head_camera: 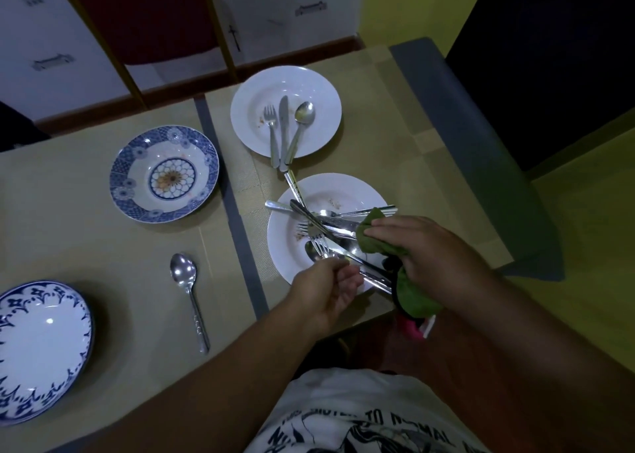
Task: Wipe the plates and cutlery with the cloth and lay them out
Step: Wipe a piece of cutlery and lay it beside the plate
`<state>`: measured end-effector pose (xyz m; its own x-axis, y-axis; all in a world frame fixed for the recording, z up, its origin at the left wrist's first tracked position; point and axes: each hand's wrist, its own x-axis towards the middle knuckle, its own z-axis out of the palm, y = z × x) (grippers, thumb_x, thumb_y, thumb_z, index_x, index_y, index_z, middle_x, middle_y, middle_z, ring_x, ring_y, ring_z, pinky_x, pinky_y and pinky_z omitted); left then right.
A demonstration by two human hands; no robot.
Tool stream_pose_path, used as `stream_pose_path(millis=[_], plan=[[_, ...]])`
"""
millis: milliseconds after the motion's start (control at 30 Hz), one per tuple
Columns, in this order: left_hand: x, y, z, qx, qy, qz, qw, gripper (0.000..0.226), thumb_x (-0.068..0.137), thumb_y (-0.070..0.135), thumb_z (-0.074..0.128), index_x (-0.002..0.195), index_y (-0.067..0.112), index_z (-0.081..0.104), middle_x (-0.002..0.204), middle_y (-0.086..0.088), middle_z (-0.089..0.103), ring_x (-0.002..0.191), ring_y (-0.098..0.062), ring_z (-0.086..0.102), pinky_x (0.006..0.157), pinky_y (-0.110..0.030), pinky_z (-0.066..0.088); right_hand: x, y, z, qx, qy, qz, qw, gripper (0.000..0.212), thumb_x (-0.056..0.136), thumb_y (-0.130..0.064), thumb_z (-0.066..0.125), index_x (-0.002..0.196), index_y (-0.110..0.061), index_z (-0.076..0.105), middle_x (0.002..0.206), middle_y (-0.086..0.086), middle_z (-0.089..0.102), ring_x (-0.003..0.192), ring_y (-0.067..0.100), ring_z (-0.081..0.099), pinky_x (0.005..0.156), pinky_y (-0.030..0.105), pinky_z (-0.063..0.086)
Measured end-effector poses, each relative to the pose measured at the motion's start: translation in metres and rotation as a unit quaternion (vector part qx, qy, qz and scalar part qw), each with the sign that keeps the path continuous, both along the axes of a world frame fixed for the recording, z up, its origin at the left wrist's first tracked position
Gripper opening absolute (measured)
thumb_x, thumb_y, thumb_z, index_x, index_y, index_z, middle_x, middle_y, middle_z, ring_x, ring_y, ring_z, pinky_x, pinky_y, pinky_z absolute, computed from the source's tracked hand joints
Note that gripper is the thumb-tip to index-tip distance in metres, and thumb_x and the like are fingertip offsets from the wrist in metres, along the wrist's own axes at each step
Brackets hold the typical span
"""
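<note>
**Cloth in hand over the heaped plate**

Grips a crumpled green cloth (372, 237) in the right hand (436, 256), fingers curled round it, one end poking toward the plate's middle, the other bunched below the wrist. Pinches with the left hand (330, 291) a handle from the cutlery heap (330, 232); cannot tell which piece. Heap crossed and tangled, shiny steel, on the near white plate (330, 182), with crumbs on the white. Lies close to the near edge of the bench (242, 246), rim almost at it.

Open mat (120, 253) to the left, around the loose spoon (189, 294).

Counts four plates: two white, two blue-patterned. On the far white plate (323, 81) one fork (273, 133), one knife (283, 126), one spoon (302, 115), handles hanging over its near rim. Flowered blue plate (118, 177) brown-smeared at its centre. Blue-rimmed plate (41, 346) at lower left, glossy, cut off at the left. Pieces in the heap too tangled to count.
</note>
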<state>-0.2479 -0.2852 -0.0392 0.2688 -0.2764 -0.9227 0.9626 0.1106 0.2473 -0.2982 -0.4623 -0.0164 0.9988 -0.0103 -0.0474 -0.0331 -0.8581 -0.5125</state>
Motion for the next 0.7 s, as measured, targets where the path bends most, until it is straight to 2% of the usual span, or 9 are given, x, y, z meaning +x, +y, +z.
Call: stream_pose_path(millis=[100,233,333,400,500,600,700], plan=[[-0.001,-0.004,-0.001,-0.016,0.006,-0.008,1.0,0.017,0.101,0.008,0.055,0.095,-0.004,0.065,0.061,-0.007,0.069,0.046,-0.012,0.065,0.043,-0.017,0.053,0.002,0.0,0.0,0.008,-0.004,0.005,1.0,0.07,0.066,0.013,0.056,0.123,-0.027,0.059,0.127,-0.006,0.059,0.114,0.021,0.053,0.097,0.033,0.043],[0.002,-0.01,-0.006,-0.018,0.016,0.009,1.0,0.017,0.102,0.009,0.051,0.104,-0.004,0.062,0.061,-0.01,0.07,0.045,-0.013,0.065,0.041,-0.019,0.053,0.004,-0.001,-0.001,0.008,-0.001,0.01,1.0,0.069,0.067,0.012,0.056,0.123,-0.027,0.06,0.127,-0.007,0.059,0.115,0.02,0.053,0.097,0.033,0.043],[0.005,-0.015,-0.01,-0.011,0.019,0.01,1.0,0.016,0.103,0.009,0.051,0.111,-0.002,0.06,0.057,-0.009,0.068,0.042,-0.013,0.064,0.039,-0.019,0.052,0.005,-0.002,-0.003,0.004,-0.002,0.01,1.0,0.068,0.067,0.012,0.057,0.123,-0.027,0.06,0.126,-0.007,0.059,0.114,0.018,0.053,0.096,0.027,0.039],[0.005,-0.019,-0.011,-0.006,0.014,-0.004,1.0,0.011,0.102,0.008,0.054,0.101,0.0,0.061,0.054,-0.007,0.066,0.041,-0.011,0.063,0.037,-0.017,0.05,0.005,-0.002,-0.003,0.004,-0.008,0.011,1.0,0.067,0.067,0.013,0.058,0.121,-0.026,0.061,0.125,-0.006,0.06,0.113,0.019,0.054,0.095,0.024,0.037],[0.006,-0.027,-0.015,0.006,0.014,-0.014,1.0,0.018,0.1,0.008,0.058,0.082,0.004,0.062,0.05,-0.004,0.061,0.039,-0.009,0.06,0.036,-0.015,0.049,0.007,-0.001,-0.001,0.003,-0.019,0.016,1.0,0.063,0.068,0.012,0.06,0.119,-0.023,0.063,0.123,-0.004,0.062,0.11,0.02,0.056,0.093,0.023,0.035],[0.008,-0.034,-0.018,0.011,0.024,-0.004,1.0,0.019,0.099,0.013,0.062,0.081,0.006,0.062,0.05,-0.003,0.06,0.038,-0.008,0.059,0.035,-0.015,0.048,0.009,-0.003,0.0,0.003,-0.014,0.027,1.0,0.058,0.071,0.009,0.06,0.12,-0.023,0.063,0.124,-0.004,0.061,0.113,0.018,0.054,0.094,0.023,0.034],[0.009,-0.036,-0.021,0.024,0.015,0.0,1.0,0.021,0.098,0.014,0.065,0.078,0.007,0.063,0.051,-0.003,0.063,0.039,-0.007,0.058,0.035,-0.014,0.047,0.011,-0.004,0.0,-0.002,-0.014,0.038,0.999,0.058,0.071,0.008,0.057,0.12,-0.022,0.063,0.124,-0.002,0.061,0.113,0.021,0.054,0.097,0.028,0.04]])
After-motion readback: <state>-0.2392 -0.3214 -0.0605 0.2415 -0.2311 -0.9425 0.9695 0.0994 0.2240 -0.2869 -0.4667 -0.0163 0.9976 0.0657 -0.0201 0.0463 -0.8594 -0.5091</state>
